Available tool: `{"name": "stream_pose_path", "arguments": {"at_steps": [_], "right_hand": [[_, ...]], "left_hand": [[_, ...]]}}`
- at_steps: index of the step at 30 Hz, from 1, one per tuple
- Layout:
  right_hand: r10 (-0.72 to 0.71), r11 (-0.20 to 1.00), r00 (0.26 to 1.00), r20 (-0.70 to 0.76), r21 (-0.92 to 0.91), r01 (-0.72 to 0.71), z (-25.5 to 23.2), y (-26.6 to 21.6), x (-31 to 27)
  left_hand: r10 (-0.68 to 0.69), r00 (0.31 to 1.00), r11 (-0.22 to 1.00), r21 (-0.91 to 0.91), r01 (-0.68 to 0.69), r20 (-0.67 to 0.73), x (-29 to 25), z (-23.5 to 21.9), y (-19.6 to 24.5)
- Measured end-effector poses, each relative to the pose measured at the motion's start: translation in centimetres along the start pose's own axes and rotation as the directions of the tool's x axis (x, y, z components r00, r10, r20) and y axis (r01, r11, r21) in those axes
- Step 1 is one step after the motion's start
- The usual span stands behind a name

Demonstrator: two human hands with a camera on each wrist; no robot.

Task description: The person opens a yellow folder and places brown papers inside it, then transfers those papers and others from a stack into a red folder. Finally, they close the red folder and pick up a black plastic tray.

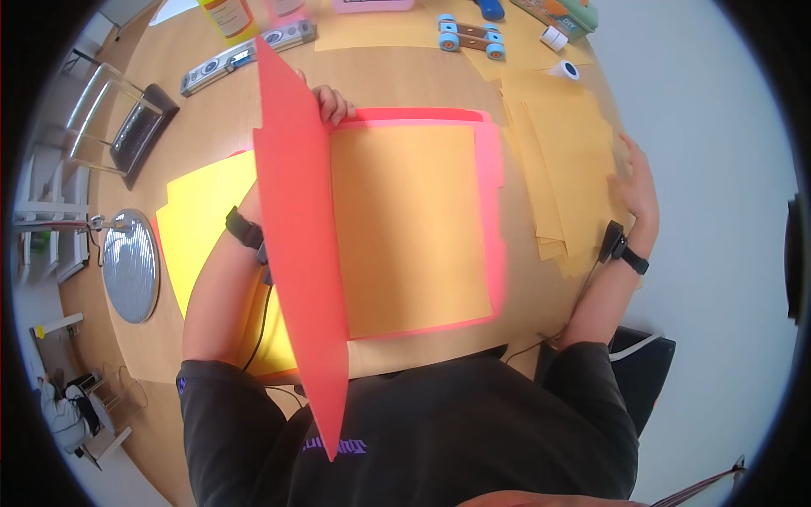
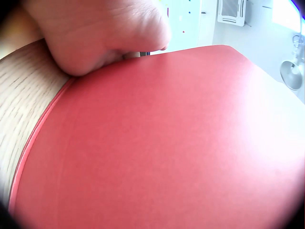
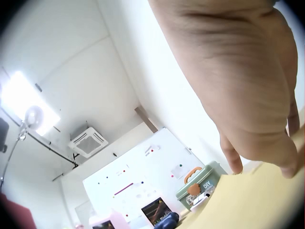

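Note:
A red folder (image 1: 296,253) lies with its left cover standing up from the fold. Inside it are a pink folder (image 1: 491,169) and, on top, a tan sheet (image 1: 410,228). My left hand (image 1: 333,103) reaches behind the raised cover, its fingers curled round the far edge close to the fold; the left wrist view shows this hand (image 2: 105,36) against the red cover (image 2: 157,138). At the right, my right hand (image 1: 638,182) is beside a loose stack of tan sheets (image 1: 566,169), fingers extended near their right edge and holding nothing.
Yellow sheets (image 1: 203,211) lie left of the folder, partly behind the cover. Along the back are a grey bar-shaped device (image 1: 245,57), a yellow bottle (image 1: 228,19), a wooden toy car (image 1: 470,38), a white roll (image 1: 564,70) and a green box (image 1: 574,15). A round mirror-like disc (image 1: 131,266) stands left.

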State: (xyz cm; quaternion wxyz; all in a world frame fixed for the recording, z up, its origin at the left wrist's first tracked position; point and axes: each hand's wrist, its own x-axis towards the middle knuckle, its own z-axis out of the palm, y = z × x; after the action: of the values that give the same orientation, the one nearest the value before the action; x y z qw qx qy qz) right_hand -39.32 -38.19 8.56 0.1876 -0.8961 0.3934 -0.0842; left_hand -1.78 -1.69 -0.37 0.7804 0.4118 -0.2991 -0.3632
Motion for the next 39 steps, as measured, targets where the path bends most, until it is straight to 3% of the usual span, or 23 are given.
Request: {"name": "stream_pose_path", "arguments": {"at_steps": [2, 3, 5, 7, 9, 10, 12, 14, 16, 17, 19, 21, 24, 31, 33, 38, 39], "right_hand": [[-0.199, 0.958, 0.943, -0.265, -0.254, 0.131, 0.2, -1.1, 0.4], [-0.209, 0.957, 0.942, -0.261, -0.255, 0.141, 0.5, -1.9, 0.4], [-0.227, 0.965, 0.953, -0.199, 0.085, 0.247, 2.5, -10.0, -1.6], [-0.400, 0.884, 0.917, 0.001, 0.266, 0.385, 5.6, -15.5, -3.5], [-0.704, 0.705, 0.706, 0.085, 0.206, 0.678, 8.7, -17.8, -5.2], [-0.697, 0.711, 0.712, 0.084, 0.212, 0.670, 9.5, -18.3, -5.7], [-0.740, 0.666, 0.650, 0.175, 0.331, 0.669, 10.8, -18.6, -6.4], [-0.714, 0.682, 0.681, 0.164, 0.384, 0.622, 11.7, -18.0, -6.0], [-0.671, 0.706, 0.725, 0.154, 0.433, 0.561, 12.3, -17.3, -5.6], [-0.667, 0.710, 0.730, 0.149, 0.424, 0.562, 12.0, -16.8, -5.5], [-0.634, 0.736, 0.758, 0.157, 0.424, 0.528, 12.0, -16.3, -5.3], [-0.661, 0.728, 0.748, 0.061, 0.293, 0.619, 12.4, -15.9, -5.4], [-0.638, 0.754, 0.769, 0.039, 0.232, 0.614, 12.8, -15.8, -5.2], [-0.595, 0.804, 0.780, 0.195, 0.142, 0.577, 11.6, -18.0, -5.2], [-0.556, 0.808, 0.738, 0.383, 0.041, 0.588, 10.5, -18.2, -4.7], [-0.612, 0.781, 0.728, 0.307, 0.095, 0.617, 11.5, -16.8, -5.5], [-0.627, 0.768, 0.725, 0.285, 0.068, 0.637, 11.6, -16.7, -5.5]], "left_hand": [[0.006, 1.000, 1.000, -0.005, -0.006, -0.009, 0.2, 0.0, 0.0], [-0.012, 1.000, 1.000, -0.028, 0.012, -0.014, 0.3, -0.1, -0.1], [-0.027, 0.999, 0.999, -0.047, 0.026, -0.024, 0.2, 0.0, -0.1], [-0.007, 0.998, 1.000, -0.001, 0.007, -0.061, 0.0, 0.6, 0.2], [-0.025, 0.998, 0.999, -0.027, 0.024, -0.064, -0.4, 1.0, 0.6], [-0.031, 0.997, 0.998, -0.057, 0.028, -0.065, -0.4, 1.0, 0.6], [-0.024, 0.998, 0.997, -0.078, 0.020, -0.051, 0.2, -0.7, -0.4], [-0.030, 0.999, 0.994, -0.107, 0.026, -0.039, 0.1, -1.1, -0.8], [-0.002, 0.998, 0.986, -0.165, 0.012, 0.061, 0.4, -1.3, -1.2], [-0.031, 0.997, 0.984, -0.172, 0.042, 0.068, 0.8, -1.7, -1.6], [0.021, 0.965, 0.947, -0.314, 0.064, 0.262, 1.6, -4.3, -2.4], [-0.007, 0.956, 0.944, -0.315, 0.103, 0.292, 1.2, -4.7, -2.2], [-0.011, 0.937, 0.928, -0.345, 0.140, 0.350, 1.3, -6.2, -1.9], [-0.035, 0.924, 0.927, -0.333, 0.173, 0.382, 0.6, -5.0, -1.0], [-0.019, 0.930, 0.934, -0.327, 0.148, 0.367, 0.7, -5.2, -0.7], [0.003, 0.732, 0.944, -0.244, 0.224, 0.681, 1.9, -11.1, -1.6], [0.000, 0.740, 0.942, -0.249, 0.226, 0.673, 2.4, -12.0, -2.1]]}}
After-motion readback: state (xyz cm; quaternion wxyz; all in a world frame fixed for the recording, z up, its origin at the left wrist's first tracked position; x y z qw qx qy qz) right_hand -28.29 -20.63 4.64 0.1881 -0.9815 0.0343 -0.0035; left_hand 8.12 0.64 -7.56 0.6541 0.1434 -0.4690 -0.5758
